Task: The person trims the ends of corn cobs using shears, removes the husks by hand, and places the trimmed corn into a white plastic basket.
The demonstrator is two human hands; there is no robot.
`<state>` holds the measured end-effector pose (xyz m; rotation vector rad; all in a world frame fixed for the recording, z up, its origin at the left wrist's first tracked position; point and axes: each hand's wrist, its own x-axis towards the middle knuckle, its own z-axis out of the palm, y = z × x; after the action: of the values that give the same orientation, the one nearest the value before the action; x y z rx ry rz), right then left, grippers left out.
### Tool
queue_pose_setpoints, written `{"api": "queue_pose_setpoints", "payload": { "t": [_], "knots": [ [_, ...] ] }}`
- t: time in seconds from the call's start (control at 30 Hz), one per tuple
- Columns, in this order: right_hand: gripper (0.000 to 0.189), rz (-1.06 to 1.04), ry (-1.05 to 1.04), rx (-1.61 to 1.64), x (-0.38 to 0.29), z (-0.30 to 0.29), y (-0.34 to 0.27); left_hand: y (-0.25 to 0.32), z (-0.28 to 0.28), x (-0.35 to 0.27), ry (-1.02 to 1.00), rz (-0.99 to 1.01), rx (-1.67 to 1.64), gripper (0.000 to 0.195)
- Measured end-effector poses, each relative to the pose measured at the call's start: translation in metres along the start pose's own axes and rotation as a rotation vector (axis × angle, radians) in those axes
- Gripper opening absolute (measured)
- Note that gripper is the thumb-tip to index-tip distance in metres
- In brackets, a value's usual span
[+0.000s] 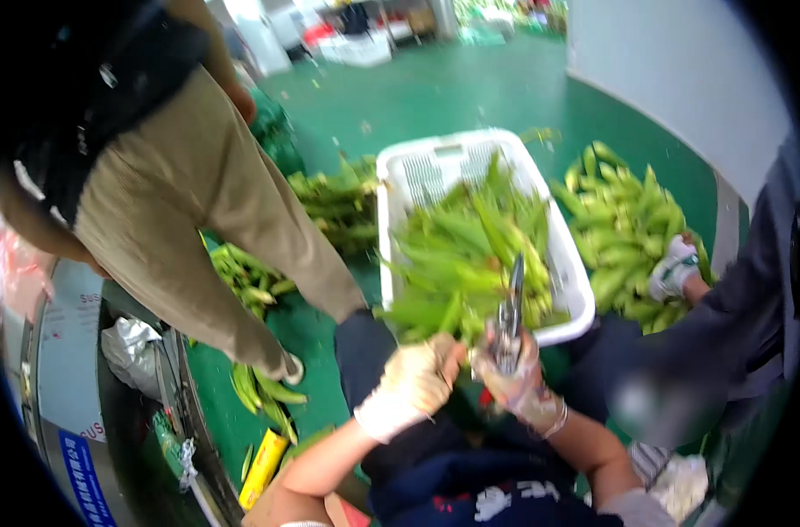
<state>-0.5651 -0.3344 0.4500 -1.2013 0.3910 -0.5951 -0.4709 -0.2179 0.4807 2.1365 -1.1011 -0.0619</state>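
Observation:
My left hand (pixel 409 385), in a thin pale glove, is closed at the near edge of a white plastic crate (pixel 574 277); green leaf ends show beside its fingers, but what it grips is hard to make out. Gloved too, my right hand (pixel 515 382) holds a pair of metal pruning shears (pixel 510 323), their dark blades pointing away from me over the crate. Inside the crate lies a heap of green corn husks (pixel 452 244), leafy and loose, reaching up to both hands.
Right of the crate, a co-worker's gloved hand (pixel 675 269) touches a pile of corn ears in husk (pixel 624 230). Another person in tan trousers (pixel 195 197) stands close at left. Husks (pixel 337 204) lie behind that leg, and a yellow package (pixel 265 468) is on the green floor.

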Motion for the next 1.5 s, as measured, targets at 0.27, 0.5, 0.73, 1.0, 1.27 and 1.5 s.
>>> {"api": "queue_pose_setpoints", "payload": {
  "t": [0.27,0.5,0.73,1.0,1.27,1.5],
  "knots": [
    [0.032,-0.022,-0.026,0.041,-0.044,-0.017,-0.014,0.006,-0.004,-0.023,-0.186,-0.388,-0.953,0.034],
    [0.042,-0.198,0.048,-0.076,-0.08,-0.069,-0.014,0.041,0.021,-0.019,-0.36,-0.342,-1.054,0.027],
    [0.017,0.034,0.711,-0.123,-0.037,-0.149,-0.109,0.106,0.042,0.065,-0.577,0.526,-0.772,0.043],
    [0.023,-0.297,0.864,-0.197,0.128,-0.416,-0.091,-0.156,-0.018,0.074,0.641,-0.363,-0.636,0.029],
    [0.019,-0.247,1.034,-0.555,0.254,-0.605,0.041,-0.364,-0.069,-0.178,0.72,-0.983,0.159,0.021],
    [0.022,-0.366,0.798,-1.235,0.257,-0.489,0.063,-0.332,0.009,-0.218,0.752,-1.284,-0.009,0.018]
  ]
}}
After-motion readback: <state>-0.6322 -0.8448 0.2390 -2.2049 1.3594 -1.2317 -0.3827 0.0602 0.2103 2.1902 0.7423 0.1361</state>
